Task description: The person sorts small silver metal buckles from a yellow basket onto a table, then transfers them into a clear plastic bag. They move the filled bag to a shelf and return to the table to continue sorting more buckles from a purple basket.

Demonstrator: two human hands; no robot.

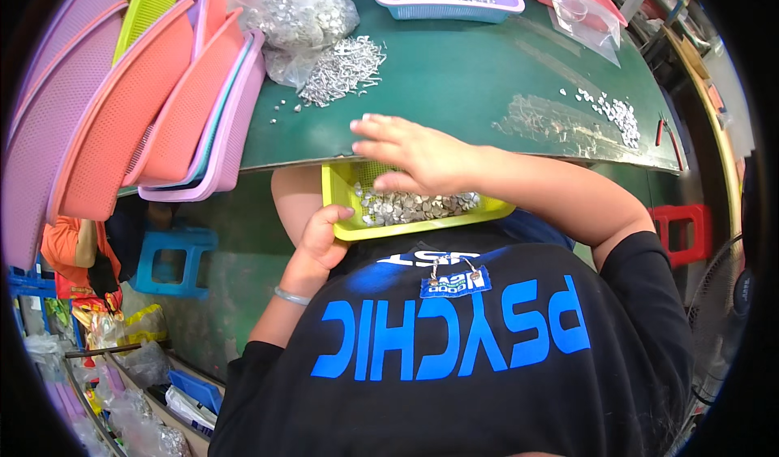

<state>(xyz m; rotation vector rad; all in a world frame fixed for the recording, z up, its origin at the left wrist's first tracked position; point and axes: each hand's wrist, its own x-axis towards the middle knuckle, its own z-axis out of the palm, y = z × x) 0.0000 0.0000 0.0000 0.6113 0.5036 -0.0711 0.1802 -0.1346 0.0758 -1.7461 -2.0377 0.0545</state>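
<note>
yellow-green basket (406, 228): at our lap, by the near edge of the bench (454, 75); whether it touches that edge, we cannot tell.
metal pieces (422, 207): loose in the basket, mostly along its near side, with bare mesh showing beyond.
left hand (327, 240): gripping the basket's near left corner, thumb over the rim, other fingers hidden.
right hand (422, 161): fingers spread above the basket, gripping nothing we can see.
progress: partway, we judge; our basket carries a layer, while a silver pile (345, 71) and a small scatter (621, 120) lie on the bench, seemingly left over.
far side: a filled plastic bag (300, 19) beside the pile, and a purple basket (450, 10) with more pieces.
in the way: our right hand hides some contents; stacked baskets (122, 132) crowd the bench's left end.
</note>
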